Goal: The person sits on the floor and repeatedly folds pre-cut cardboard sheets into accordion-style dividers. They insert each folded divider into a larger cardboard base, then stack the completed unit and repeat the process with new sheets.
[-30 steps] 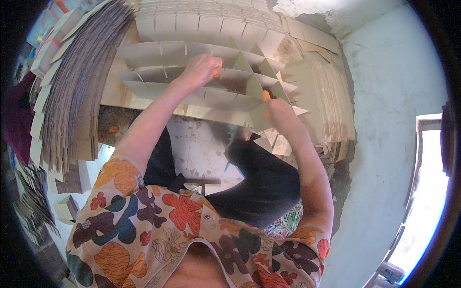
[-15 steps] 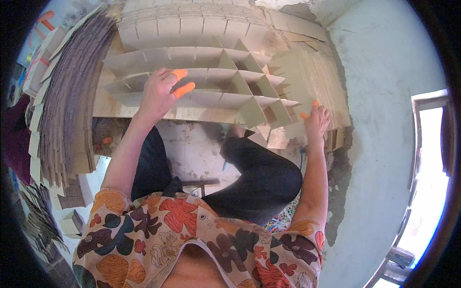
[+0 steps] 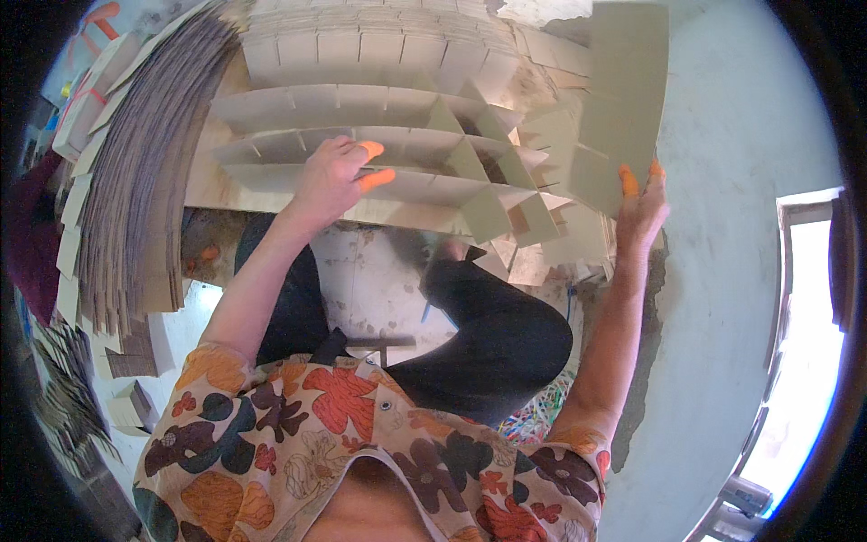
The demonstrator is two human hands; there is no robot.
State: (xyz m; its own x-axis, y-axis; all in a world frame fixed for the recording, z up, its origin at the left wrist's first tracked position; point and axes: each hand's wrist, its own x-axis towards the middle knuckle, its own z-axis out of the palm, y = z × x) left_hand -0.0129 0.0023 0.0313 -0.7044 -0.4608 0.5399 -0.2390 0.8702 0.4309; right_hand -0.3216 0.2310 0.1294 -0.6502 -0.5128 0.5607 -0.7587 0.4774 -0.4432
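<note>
Shirt, floral, nearest, at the lower edge. Trousers, dark, legs apart; multicoloured strands beside the right thigh. Right hand: thumb and finger, both tipped in orange, closed on the near end of one card. Card: long, plain, raised at the far right of the work, long axis running away from the person, far end pointing to the top of the view. Left hand: over the nearer strips, thumb and forefinger in orange covers, parted by a moderate gap, nothing seen gripped; contact with the strips cannot be told. Strips, three, slotted, on edge, side by side, long axes left to right. Cross cards, two, set across the strips at their right end, forming cells. Dark-edged stack along the left. Slotted stack behind the strips. Wall, pale blue, on the right.
</note>
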